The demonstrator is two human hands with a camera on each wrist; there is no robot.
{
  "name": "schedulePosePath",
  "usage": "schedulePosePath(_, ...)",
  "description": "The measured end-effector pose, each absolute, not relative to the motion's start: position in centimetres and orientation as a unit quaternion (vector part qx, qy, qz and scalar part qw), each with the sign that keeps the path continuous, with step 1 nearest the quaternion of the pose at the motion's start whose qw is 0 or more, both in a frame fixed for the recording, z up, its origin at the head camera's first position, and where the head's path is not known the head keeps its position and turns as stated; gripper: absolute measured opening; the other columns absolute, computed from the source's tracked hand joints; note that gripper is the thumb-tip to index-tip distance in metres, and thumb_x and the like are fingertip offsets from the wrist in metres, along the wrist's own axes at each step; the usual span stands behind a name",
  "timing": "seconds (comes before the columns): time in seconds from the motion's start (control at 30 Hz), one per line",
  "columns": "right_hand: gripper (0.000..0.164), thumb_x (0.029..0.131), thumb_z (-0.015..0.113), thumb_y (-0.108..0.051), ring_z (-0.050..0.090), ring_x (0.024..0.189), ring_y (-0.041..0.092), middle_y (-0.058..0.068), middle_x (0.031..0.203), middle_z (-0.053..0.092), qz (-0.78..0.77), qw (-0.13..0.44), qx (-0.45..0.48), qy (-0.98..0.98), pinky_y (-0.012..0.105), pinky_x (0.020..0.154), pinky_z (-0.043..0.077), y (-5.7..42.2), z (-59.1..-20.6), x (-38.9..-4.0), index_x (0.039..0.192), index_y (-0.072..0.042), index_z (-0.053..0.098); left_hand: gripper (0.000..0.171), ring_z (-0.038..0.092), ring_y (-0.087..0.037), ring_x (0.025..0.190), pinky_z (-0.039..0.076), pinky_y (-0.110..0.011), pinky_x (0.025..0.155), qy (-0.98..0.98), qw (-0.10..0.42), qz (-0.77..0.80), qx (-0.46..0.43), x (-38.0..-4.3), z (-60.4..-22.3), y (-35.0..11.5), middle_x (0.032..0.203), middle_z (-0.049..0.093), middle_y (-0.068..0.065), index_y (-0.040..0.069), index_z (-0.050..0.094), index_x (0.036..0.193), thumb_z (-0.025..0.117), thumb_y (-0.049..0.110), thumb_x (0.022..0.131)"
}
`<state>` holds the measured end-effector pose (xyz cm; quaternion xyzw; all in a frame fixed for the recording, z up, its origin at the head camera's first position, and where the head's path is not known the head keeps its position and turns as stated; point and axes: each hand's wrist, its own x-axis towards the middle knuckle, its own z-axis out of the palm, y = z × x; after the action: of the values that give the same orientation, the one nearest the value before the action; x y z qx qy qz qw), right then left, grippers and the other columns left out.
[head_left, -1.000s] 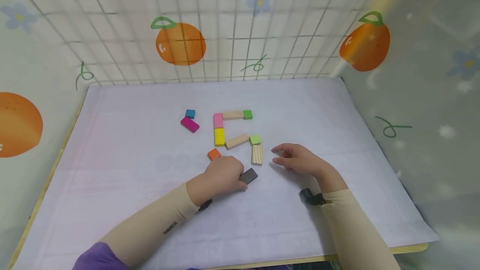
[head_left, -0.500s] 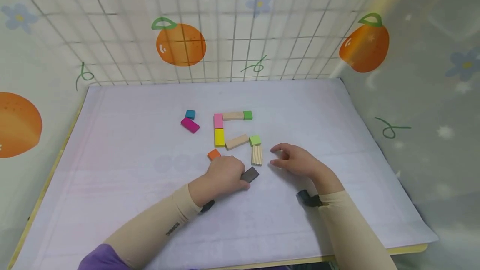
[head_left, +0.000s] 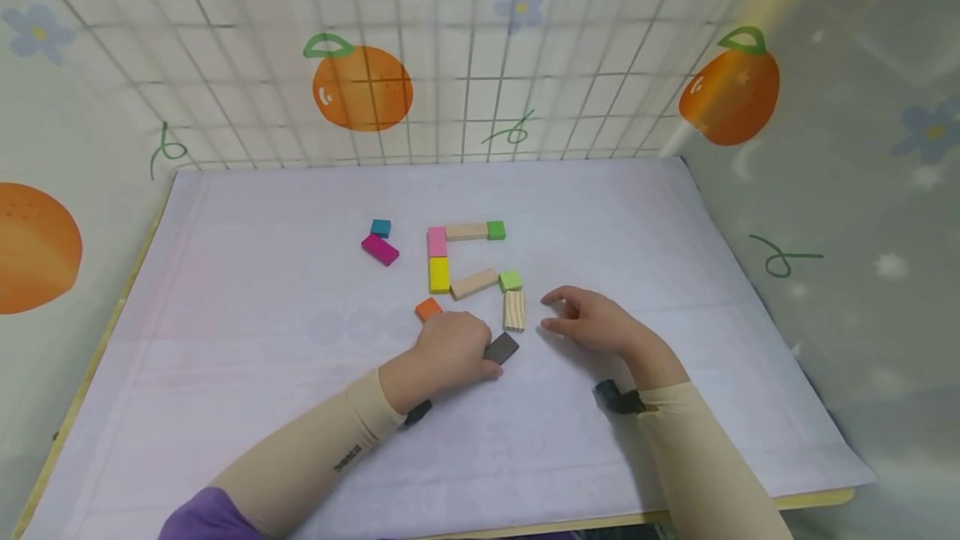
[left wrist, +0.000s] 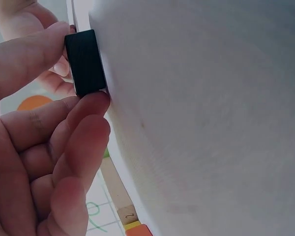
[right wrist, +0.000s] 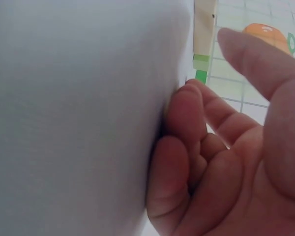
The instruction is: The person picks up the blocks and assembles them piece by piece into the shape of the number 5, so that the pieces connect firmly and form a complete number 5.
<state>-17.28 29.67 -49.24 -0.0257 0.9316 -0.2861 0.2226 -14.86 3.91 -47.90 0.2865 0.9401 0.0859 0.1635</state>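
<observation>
My left hand (head_left: 446, 352) pinches a dark grey block (head_left: 502, 348) between thumb and fingers, low over the white cloth. In the left wrist view the dark block (left wrist: 86, 63) stands on end between thumb and fingertips. My right hand (head_left: 596, 319) rests loosely curled on the cloth, holding nothing, right of a striped wooden block (head_left: 514, 311). A light green block (head_left: 511, 280) touches that block's far end, and a slanted plain wooden block (head_left: 475, 283) leads left from it to a yellow block (head_left: 439, 275). An orange block (head_left: 428, 309) lies just beyond my left knuckles, partly hidden.
A pink block (head_left: 437, 242) joins the yellow one, followed rightward by another plain wooden block (head_left: 467, 232) and a green block (head_left: 496, 230). Off to the left lie a blue block (head_left: 381, 228) and a magenta block (head_left: 380, 249). A printed curtain over wire grid (head_left: 465, 90) backs the table.
My left hand has slid slightly to the right with the dark grey block, nearer the striped block's near end. My right hand has shifted barely to the left; the other blocks stay in place.
</observation>
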Motion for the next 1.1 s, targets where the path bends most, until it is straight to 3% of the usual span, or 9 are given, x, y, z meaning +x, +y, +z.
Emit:
schedulePosePath(0.87, 0.042, 0.092, 0.072, -0.039, 0.052, 0.081, 0.022, 0.006, 0.09, 0.056, -0.29, 0.217, -0.024, 0.932, 0.033, 0.067, 0.043, 29.9, -49.9, -17.5, 0.131, -0.026, 0.061, 0.036, 0.054, -0.012, 0.061, 0.037, -0.026, 0.052, 0.942, 0.158, 0.094, 0.279, -15.1, -48.2, 3.9, 0.062, 0.057, 0.005, 0.019, 0.07, 0.08, 0.075, 0.055, 0.085)
schedulePosePath(1.1, 0.046, 0.093, 0.07, -0.041, 0.054, 0.083, 0.022, 0.005, 0.093, 0.06, -0.28, 0.228, -0.032, 0.932, 0.033, 0.069, 0.044, 29.9, -49.5, -17.3, 0.134, -0.025, 0.06, 0.039, 0.057, -0.012, 0.068, 0.044, -0.026, 0.055, 0.961, 0.12, 0.111, 0.221, -16.1, -47.1, 0.1, 0.072, 0.064, 0.006, 0.02, 0.077, 0.102, 0.073, 0.056, 0.086)
